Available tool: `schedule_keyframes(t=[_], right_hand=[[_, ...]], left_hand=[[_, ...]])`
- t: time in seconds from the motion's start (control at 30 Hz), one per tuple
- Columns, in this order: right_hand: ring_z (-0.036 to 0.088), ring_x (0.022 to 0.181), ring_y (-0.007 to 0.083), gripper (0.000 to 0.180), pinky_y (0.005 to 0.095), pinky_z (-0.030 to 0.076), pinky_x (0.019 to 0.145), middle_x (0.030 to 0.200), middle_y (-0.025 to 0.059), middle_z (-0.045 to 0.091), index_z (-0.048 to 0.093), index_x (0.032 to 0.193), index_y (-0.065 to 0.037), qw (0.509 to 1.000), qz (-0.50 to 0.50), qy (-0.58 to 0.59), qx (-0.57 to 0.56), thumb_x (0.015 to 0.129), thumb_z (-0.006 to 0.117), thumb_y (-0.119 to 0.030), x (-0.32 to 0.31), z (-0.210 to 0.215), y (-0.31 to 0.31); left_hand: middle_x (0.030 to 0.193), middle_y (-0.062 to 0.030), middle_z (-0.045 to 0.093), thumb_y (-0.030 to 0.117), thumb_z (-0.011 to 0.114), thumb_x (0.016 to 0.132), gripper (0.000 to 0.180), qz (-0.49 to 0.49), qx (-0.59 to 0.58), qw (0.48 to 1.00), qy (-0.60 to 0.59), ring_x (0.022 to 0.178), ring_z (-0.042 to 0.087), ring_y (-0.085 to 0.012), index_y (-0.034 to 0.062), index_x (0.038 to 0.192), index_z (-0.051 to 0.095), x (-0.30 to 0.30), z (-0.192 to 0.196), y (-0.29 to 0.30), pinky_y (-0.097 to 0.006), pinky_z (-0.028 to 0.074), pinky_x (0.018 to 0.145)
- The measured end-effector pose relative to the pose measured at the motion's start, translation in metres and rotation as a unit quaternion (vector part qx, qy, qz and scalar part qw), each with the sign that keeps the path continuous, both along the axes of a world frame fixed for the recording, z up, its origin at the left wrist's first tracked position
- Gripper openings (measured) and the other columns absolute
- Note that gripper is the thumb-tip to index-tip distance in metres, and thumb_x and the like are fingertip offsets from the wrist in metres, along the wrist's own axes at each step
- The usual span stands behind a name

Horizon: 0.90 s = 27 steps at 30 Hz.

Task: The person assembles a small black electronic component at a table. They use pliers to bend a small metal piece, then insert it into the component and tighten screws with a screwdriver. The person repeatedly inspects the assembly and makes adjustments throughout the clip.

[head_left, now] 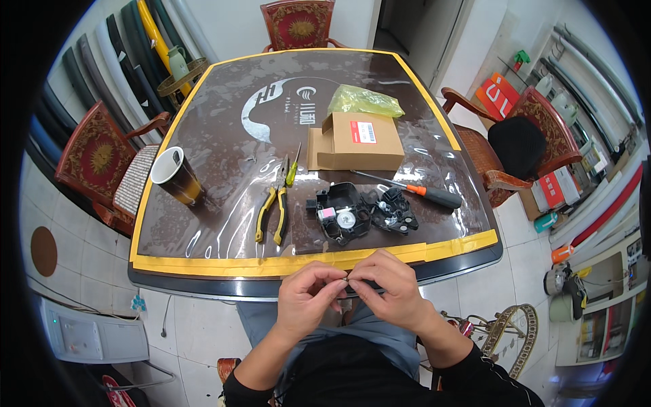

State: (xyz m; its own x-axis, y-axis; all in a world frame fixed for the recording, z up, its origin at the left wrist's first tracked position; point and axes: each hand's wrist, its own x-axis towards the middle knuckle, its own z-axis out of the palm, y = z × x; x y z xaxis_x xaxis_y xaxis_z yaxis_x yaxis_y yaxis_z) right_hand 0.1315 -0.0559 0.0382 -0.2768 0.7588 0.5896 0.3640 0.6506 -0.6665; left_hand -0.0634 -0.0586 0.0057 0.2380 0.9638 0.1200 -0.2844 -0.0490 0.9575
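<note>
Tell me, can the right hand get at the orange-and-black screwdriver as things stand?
Probably yes: the orange-and-black screwdriver lies uncovered, its handle right of the smaller black part. But the right hand looks busy at something tiny with the left hand, so it would need freeing first.

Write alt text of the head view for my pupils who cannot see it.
A person's bare left hand and right hand pinch something tiny at the near edge of a glossy brown table. On it lie black plastic parts, yellow-and-black pliers and a brown cardboard box.
</note>
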Motion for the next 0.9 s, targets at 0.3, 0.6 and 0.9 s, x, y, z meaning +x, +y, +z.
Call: schedule_keyframes(t=[0.3, 0.6, 0.9], right_hand=[[0.062, 0.079, 0.0312, 0.011, 0.0398, 0.05, 0.069, 0.085, 0.0114, 0.065, 0.067, 0.089, -0.001, 0.997, 0.073, -0.002, -0.034, 0.085, 0.077, -0.001, -0.014, -0.009, 0.004], [0.069, 0.079, 0.0374, 0.021, 0.0442, 0.055, 0.072, 0.086, 0.0163, 0.07, 0.07, 0.1, 0.001, 0.986, -0.033, -0.157, -0.034, 0.096, 0.073, -0.02, -0.067, 0.023, 0.065], [0.074, 0.102, 0.0364, 0.09, 0.0397, 0.064, 0.081, 0.115, 0.0303, 0.066, 0.052, 0.133, 0.021, 0.851, -0.136, -0.495, -0.11, 0.093, 0.072, -0.057, -0.176, 0.03, 0.14]], left_hand=[[0.09, -0.0089, 0.073, 0.0, 0.073, 0.097, 0.01, -0.007, 0.036, 0.995, 0.09, 0.068, 0.072, -0.0119, -0.0047, 0.105, 0.077, -0.026, -0.001, -0.01, -0.021, 0.053, 0.051], [0.085, -0.0096, 0.07, -0.001, 0.067, 0.099, 0.008, 0.193, -0.018, 0.981, -0.025, 0.061, 0.068, -0.0137, -0.0048, 0.106, 0.069, -0.06, -0.024, -0.013, -0.022, 0.048, 0.044], [0.095, -0.0087, 0.07, -0.003, 0.068, 0.099, 0.011, 0.265, 0.04, 0.96, -0.079, 0.068, 0.068, -0.0098, -0.0042, 0.11, 0.069, -0.085, -0.021, -0.024, -0.02, 0.048, 0.046]])
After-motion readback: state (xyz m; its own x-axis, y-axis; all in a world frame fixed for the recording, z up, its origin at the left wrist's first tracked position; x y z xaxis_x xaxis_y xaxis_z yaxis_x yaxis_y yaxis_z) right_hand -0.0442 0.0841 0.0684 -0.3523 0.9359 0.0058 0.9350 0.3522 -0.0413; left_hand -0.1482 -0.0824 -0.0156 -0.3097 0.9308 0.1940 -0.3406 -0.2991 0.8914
